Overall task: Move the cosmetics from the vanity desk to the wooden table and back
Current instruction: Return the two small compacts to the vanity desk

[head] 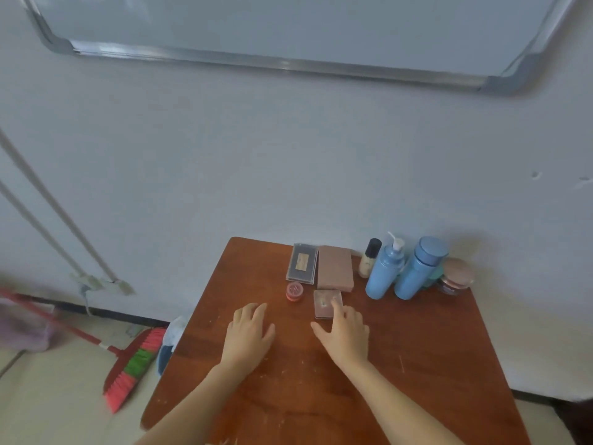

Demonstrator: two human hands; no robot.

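Forearms [199,399] are stretched over the worktop [423,364]. The left hand [248,332] is spread, holding nothing. The right hand [346,336] has its fingers [337,306] laid, ungripping, on the square compact [323,308], before the other cosmetics [383,273]. A pick-up is judged in hand: its edges must be pinched.

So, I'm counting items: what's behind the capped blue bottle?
A pink-lidded jar stands partly behind the capped blue bottle; a teal thing peeks out between them, mostly covered, unidentifiable.
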